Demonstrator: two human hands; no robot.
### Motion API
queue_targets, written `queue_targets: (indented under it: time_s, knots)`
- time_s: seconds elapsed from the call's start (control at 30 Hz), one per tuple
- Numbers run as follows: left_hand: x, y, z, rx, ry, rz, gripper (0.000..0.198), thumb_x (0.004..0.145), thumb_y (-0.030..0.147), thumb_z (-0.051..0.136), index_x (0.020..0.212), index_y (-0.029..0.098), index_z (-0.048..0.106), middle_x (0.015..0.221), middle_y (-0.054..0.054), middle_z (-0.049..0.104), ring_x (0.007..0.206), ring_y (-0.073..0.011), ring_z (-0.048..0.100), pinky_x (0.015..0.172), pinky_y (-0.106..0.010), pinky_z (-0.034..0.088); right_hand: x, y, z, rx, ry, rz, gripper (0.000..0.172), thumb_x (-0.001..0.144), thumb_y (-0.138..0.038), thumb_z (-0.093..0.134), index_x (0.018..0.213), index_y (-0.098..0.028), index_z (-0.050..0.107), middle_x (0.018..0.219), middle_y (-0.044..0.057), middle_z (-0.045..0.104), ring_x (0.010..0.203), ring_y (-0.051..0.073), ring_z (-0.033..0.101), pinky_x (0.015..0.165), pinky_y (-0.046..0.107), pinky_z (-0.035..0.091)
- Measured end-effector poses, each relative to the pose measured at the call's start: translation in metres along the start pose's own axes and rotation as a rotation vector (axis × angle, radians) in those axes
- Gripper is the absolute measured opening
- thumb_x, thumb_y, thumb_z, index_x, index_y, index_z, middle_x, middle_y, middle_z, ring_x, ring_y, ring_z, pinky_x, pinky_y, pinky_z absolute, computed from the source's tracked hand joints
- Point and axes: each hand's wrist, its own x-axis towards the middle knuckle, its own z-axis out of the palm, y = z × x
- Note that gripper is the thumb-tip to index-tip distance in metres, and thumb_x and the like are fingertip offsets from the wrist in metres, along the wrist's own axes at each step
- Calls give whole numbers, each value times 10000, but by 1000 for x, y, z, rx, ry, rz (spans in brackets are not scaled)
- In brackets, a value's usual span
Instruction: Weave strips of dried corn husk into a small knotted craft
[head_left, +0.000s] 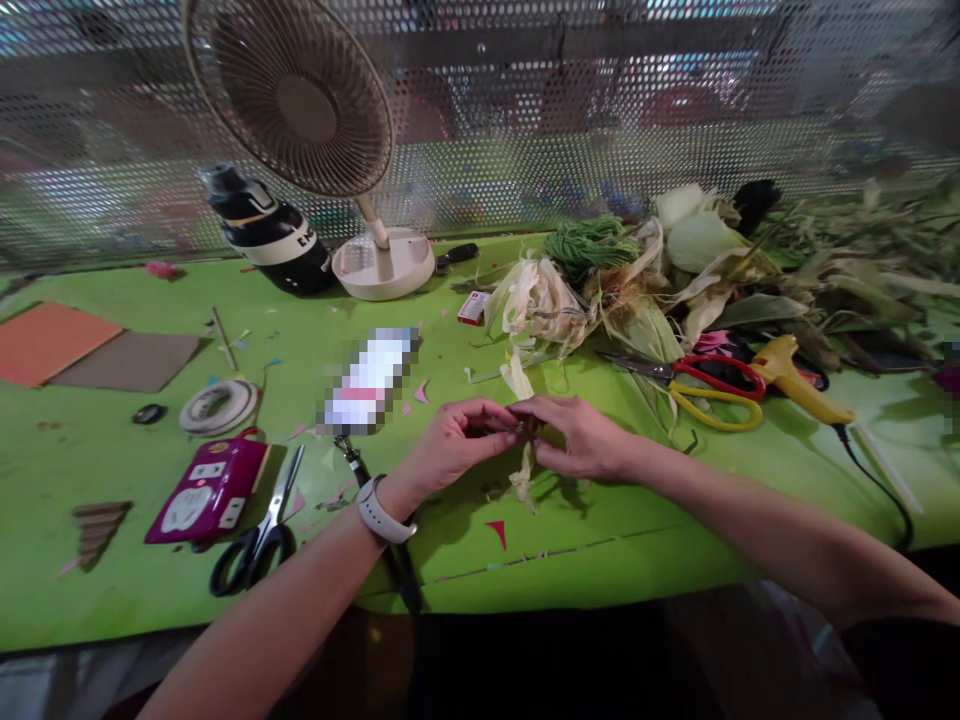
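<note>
My left hand and my right hand meet over the green table, fingertips nearly touching. Between them is a pale strip of corn husk, its ends poking out above and below my fingers. Both hands pinch it; the middle of the strip is hidden by my fingers. Just behind my hands lies a bunch of dried corn husks. To the right of my right hand rest scissors with red and yellow handles and a yellow glue gun.
A fan and a black bottle stand at the back left. A phone, black-handled scissors, a purple power strip and a tape roll lie left. Green string and more husks fill the back right.
</note>
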Motion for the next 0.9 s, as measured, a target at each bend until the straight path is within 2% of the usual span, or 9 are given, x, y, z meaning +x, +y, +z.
queue_targets:
  time_s: [0.17, 0.3, 0.43, 0.6, 0.9]
  knots:
    - [1, -1, -1, 2, -22, -24, 144, 645, 225, 776, 773, 164, 751, 816, -47, 751, 766, -144, 677, 773, -265, 529, 0, 3, 3, 1, 15, -42, 401, 779, -136, 516, 1180, -118, 518, 953, 97, 627, 819, 186, 592, 722, 338, 510]
    - [1, -1, -2, -53, -22, -100, 195, 630, 207, 791, 819, 174, 754, 852, -43, 754, 781, -137, 679, 788, -260, 528, 0, 5, 4, 21, 26, -53, 339, 783, -111, 509, 1119, -137, 551, 910, 73, 624, 787, 164, 584, 695, 309, 504]
    - [2, -1, -3, -129, 7, -158, 181, 603, 186, 812, 771, 170, 747, 766, -20, 745, 689, -96, 661, 712, -217, 522, 1, 7, 5, 38, 46, -65, 334, 787, -103, 509, 1116, -130, 559, 909, 76, 634, 790, 162, 584, 690, 309, 508]
    - [4, -3, -3, -143, 24, -155, 157, 614, 188, 808, 745, 148, 731, 702, -11, 720, 604, -69, 627, 632, -192, 509, 2, 8, 6, 37, 50, -66, 342, 782, -79, 498, 1114, -117, 573, 920, 85, 645, 801, 162, 595, 710, 326, 523]
    - [4, -3, -5, -146, 12, -150, 225, 629, 193, 797, 825, 131, 704, 739, -26, 711, 631, -99, 649, 575, -201, 515, 2, 11, 8, 44, 110, -77, 306, 791, -92, 511, 1084, -95, 597, 896, 92, 671, 773, 157, 620, 697, 336, 561]
